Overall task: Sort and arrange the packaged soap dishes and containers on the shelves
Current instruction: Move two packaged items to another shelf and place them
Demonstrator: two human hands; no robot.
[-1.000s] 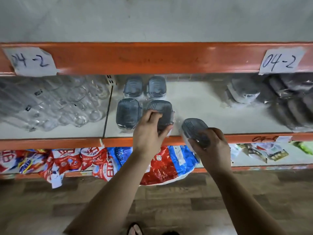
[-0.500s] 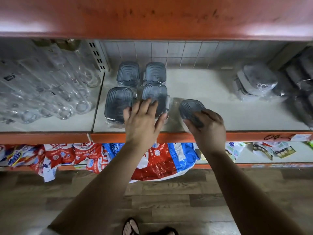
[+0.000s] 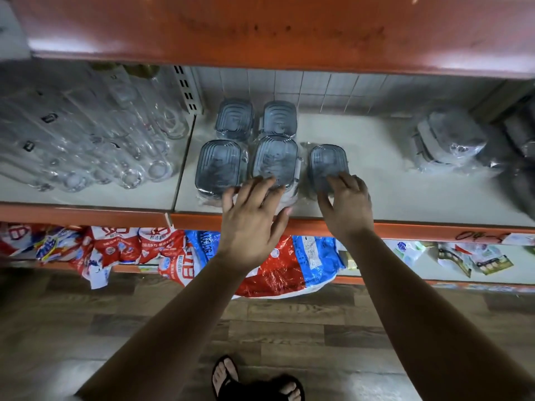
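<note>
Left hand (image 3: 252,224) flat with fingers spread on the near end of the middle wrapped soap dish (image 3: 275,160), right hand (image 3: 347,204) curled round the end soap dish (image 3: 327,164) just beside it, both dishes in the front row on the white shelf (image 3: 405,195).

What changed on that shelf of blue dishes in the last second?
The right hand brought its soap dish down onto the shelf beside the front row, still holding it. The left hand loosened its grip on the middle dish, fingers now straight. The other dishes stayed.
</note>
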